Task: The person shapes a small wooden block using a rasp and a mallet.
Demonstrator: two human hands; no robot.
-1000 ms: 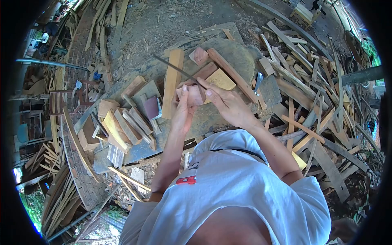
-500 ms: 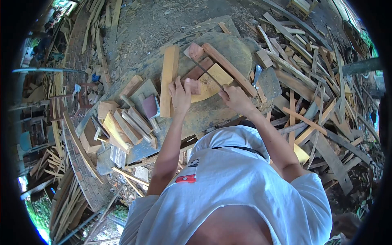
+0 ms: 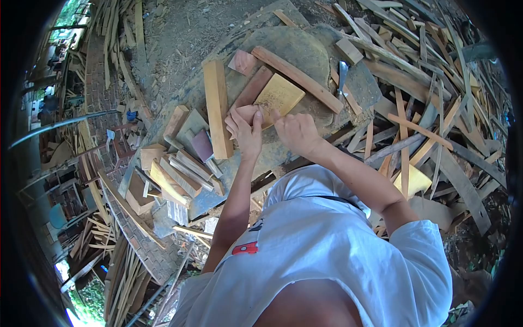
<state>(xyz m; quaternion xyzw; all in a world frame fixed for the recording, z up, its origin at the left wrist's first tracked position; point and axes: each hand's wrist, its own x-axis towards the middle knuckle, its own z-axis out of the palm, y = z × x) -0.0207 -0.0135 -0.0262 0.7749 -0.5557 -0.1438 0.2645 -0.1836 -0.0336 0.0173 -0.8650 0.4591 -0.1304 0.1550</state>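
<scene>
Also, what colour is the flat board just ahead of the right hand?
The board is yellow, with brownish dust on it; the head view shows it best.

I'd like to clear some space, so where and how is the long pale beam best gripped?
Probably around the far half of the pale beam, from above, closing on its two long sides: it lies flat and is narrow across, and the left hand is beside its near half.

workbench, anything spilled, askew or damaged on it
Nothing looks clearly damaged. Brown crumbs, probably wood dust, lie loose on the yellow board, beside the pinkish block in the left hand. On the left of the workbench, several wood pieces lean at uneven angles, which looks untidy rather than wrong.
</scene>
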